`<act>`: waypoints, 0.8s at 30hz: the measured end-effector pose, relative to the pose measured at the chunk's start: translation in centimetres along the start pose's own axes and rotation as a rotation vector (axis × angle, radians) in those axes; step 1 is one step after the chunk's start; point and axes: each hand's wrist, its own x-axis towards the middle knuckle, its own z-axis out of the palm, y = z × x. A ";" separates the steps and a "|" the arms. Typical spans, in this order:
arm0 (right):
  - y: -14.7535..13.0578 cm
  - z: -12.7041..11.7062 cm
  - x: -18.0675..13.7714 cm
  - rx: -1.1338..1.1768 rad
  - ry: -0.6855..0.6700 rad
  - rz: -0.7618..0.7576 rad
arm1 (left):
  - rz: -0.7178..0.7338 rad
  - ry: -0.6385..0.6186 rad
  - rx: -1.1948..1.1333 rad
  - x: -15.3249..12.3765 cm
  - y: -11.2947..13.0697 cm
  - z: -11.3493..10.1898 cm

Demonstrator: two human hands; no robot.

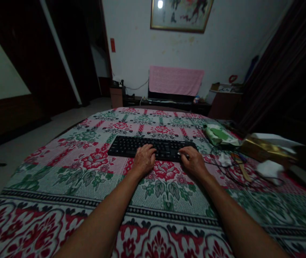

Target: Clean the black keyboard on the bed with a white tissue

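A black keyboard (131, 145) lies flat on a bed cover (61, 172) with red flowers and green leaves. My left hand (144, 160) rests on the keyboard's near edge at its middle, fingers curled down over the keys. My right hand (194, 162) is at the keyboard's right near corner. Its fingers are pinched together around a small pale thing that I cannot make out. Both forearms reach in from the bottom of the view.
Right of the keyboard lie a green-and-white packet (219, 135), a tangle of dark cable (223, 168), white crumpled bits (269, 168) and a gold box (266, 150). Beyond the bed stands a low cabinet under a pink cloth (176, 80). Bare floor (21, 139) lies left.
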 end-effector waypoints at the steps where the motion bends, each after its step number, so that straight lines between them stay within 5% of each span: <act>1: 0.0 0.0 0.0 -0.019 -0.001 -0.002 | -0.002 -0.001 0.000 0.0 0.0 0.0; 14: -0.9 0.2 -0.4 -0.074 -0.021 0.082 | -0.021 -0.004 0.066 -0.2 0.4 -0.2; 19: -1.2 0.1 -0.4 -0.081 -0.019 0.096 | 0.050 -0.069 0.102 2.2 3.0 -0.5; 24: -1.2 0.1 -0.5 -0.082 -0.024 0.112 | 0.028 -0.144 0.113 4.7 6.0 1.5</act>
